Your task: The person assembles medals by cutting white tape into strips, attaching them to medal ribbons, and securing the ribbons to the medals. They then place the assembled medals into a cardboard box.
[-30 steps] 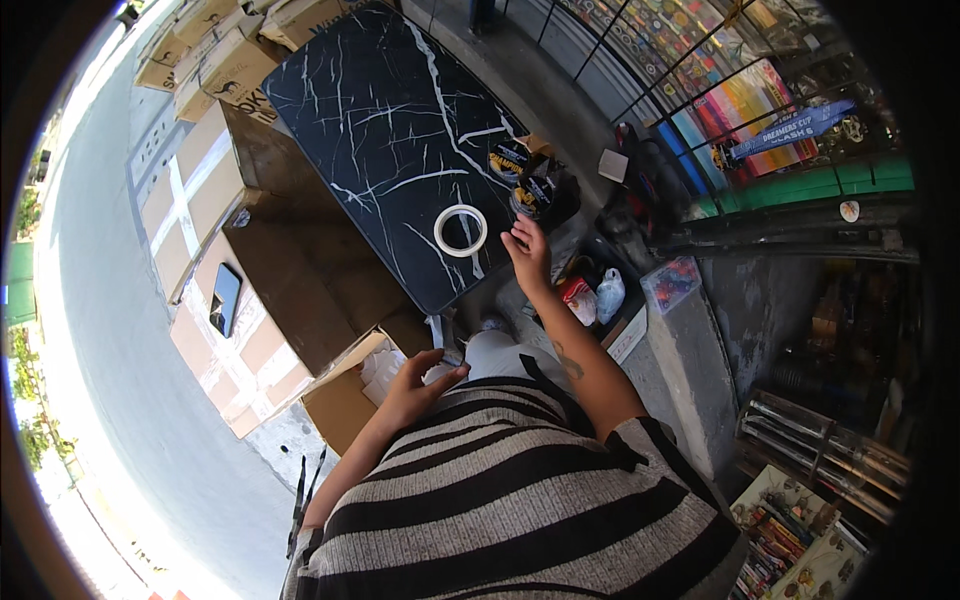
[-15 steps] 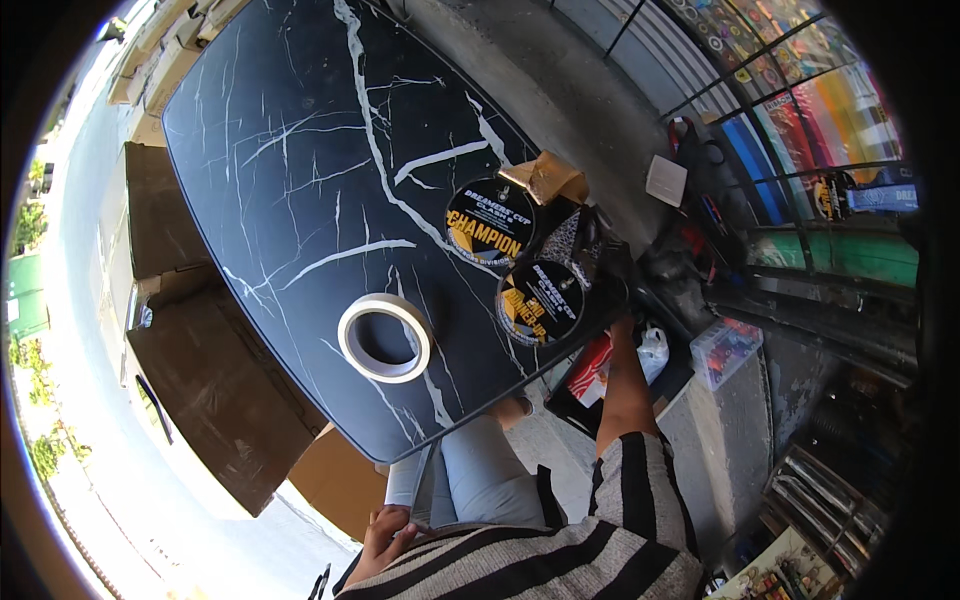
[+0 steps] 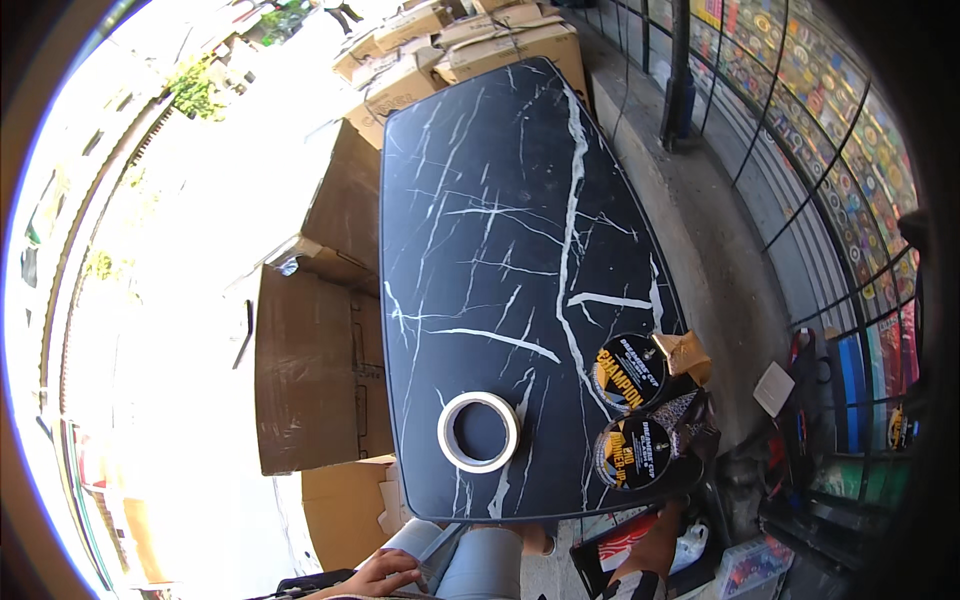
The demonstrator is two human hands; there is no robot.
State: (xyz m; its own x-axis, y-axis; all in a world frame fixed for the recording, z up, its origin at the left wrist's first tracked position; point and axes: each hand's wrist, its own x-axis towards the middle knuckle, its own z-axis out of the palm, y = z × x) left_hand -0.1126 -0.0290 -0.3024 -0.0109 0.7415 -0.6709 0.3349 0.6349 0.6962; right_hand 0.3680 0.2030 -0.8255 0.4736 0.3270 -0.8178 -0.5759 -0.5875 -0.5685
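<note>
My left hand (image 3: 382, 573) rests over my lap at the lower edge, its fingers stretched out and nothing visible in them. My right forearm (image 3: 655, 552) reaches forward under the near right corner of the table; the hand's fingers are lost in dark shadow there. Closest to it on the black marble-patterned table (image 3: 470, 330) lies a round black award plaque (image 3: 633, 452) with a dark glittery piece (image 3: 690, 424) beside it. Just beyond is a second round award plaque (image 3: 628, 372) with a shiny gold piece (image 3: 684, 357). A roll of cream tape (image 3: 449, 432) lies flat near the table's front.
Brown cardboard boxes (image 3: 305, 370) stand left of the table, and more boxes (image 3: 520, 55) are stacked behind it. A black metal grille (image 3: 770, 130) runs along the right. Below the right corner sit a dark bin (image 3: 590, 560) and a clear plastic box (image 3: 752, 568).
My view has swung up and leftward, so the table sits further right and lower. The tape and plaques keep their places on the table. My right arm still reaches to the same corner.
</note>
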